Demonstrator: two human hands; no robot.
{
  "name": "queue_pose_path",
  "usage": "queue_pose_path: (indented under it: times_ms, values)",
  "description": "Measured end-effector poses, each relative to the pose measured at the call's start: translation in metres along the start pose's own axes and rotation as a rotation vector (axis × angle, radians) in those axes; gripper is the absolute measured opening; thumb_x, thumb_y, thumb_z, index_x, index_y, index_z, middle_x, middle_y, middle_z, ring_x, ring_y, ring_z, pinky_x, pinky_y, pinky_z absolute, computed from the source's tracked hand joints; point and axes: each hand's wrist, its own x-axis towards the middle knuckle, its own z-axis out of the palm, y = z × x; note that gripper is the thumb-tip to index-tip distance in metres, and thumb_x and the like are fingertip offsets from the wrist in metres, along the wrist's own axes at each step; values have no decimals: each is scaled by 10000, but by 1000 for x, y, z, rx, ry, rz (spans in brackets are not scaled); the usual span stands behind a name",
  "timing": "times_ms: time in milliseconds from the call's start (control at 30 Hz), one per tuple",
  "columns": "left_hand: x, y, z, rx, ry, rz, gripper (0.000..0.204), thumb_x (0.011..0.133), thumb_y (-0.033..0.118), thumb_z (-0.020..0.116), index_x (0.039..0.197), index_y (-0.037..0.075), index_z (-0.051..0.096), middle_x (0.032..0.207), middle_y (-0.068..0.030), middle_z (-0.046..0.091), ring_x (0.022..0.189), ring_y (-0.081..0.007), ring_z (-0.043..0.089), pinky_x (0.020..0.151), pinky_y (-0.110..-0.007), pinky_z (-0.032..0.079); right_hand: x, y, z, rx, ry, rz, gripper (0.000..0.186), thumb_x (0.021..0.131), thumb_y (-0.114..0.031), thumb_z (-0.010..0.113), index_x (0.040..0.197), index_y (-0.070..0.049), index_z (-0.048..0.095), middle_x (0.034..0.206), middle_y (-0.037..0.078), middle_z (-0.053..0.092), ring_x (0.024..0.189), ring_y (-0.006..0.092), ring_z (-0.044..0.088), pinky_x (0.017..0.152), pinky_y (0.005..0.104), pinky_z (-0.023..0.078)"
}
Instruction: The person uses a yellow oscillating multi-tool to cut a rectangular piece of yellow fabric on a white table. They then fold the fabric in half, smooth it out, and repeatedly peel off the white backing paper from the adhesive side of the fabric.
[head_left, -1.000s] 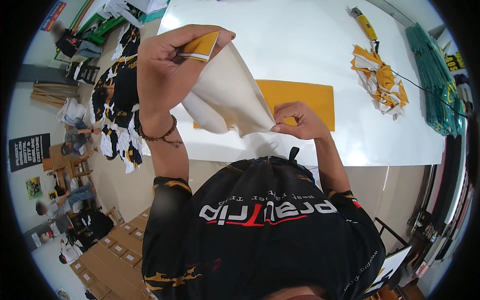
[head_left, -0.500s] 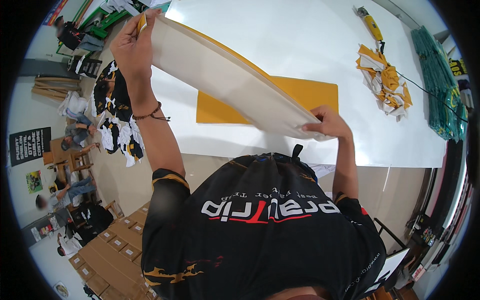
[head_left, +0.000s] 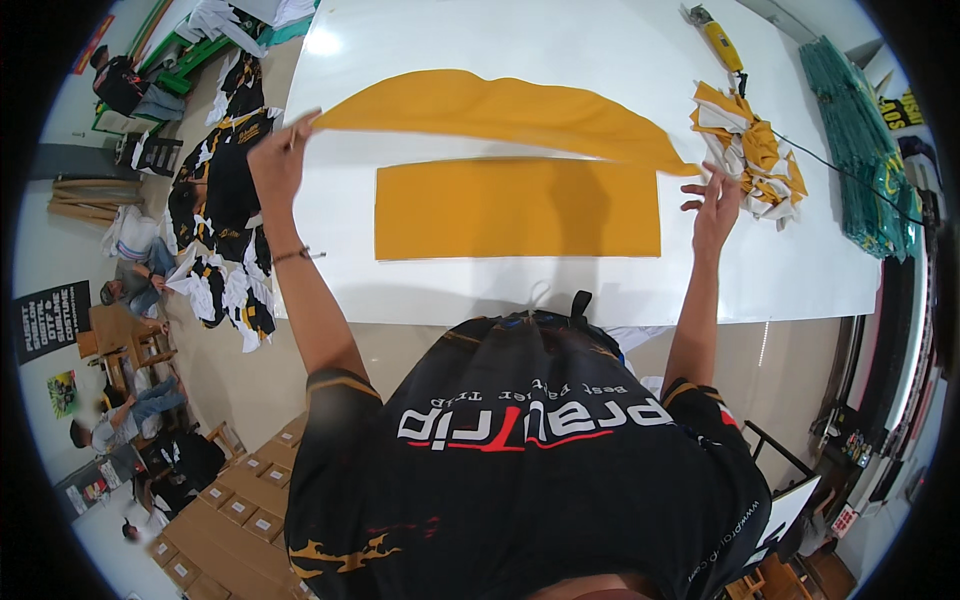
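Observation:
A long yellow fabric panel [head_left: 480, 105] is stretched in the air over the white table, its upper edge billowing away from me. At its left end my left hand [head_left: 278, 160] is closed in a pinch on the corner. The far right corner narrows to a point at the fingertips of my right hand [head_left: 714, 208], which pinch it while the other fingers spread to the left. Beneath and nearer to me lies a flat stack of yellow fabric [head_left: 515, 215], rectangular and neatly squared, with a shadow across it.
On the table's right side are a yellow corded cutting tool [head_left: 720, 42], a heap of yellow and white scraps [head_left: 752, 150] and a pile of green packaged bundles [head_left: 860, 150]. Black and white garments [head_left: 225, 200] lie on the left. People sit at the far left, near brown cartons [head_left: 240, 510].
The panel has turned from its pale side to its yellow side and spread out away from me. My left hand came down and nearer; my right hand moved right and farther out.

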Motion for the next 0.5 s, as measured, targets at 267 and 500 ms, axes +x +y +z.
queue_pose_path:
  times_ms: [267,500]
  values:
    - [-118,-66,72,-474,-339,-440,285,966,40,601,1223,82,718,808,-55,719,709,-116,699,582,-237,515,-56,108,4,12,-24,286,193,1013,-174,583,1052,10,626,838,69,662,787,151,660,667,286,537]
    - [-142,-98,101,-238,-267,-477,323,905,286,758,1128,52,757,744,-21,675,666,-64,600,615,-212,479,26,107,120,-432,-225,135,344,887,-330,707,1022,-14,724,939,125,749,861,235,706,802,352,542]
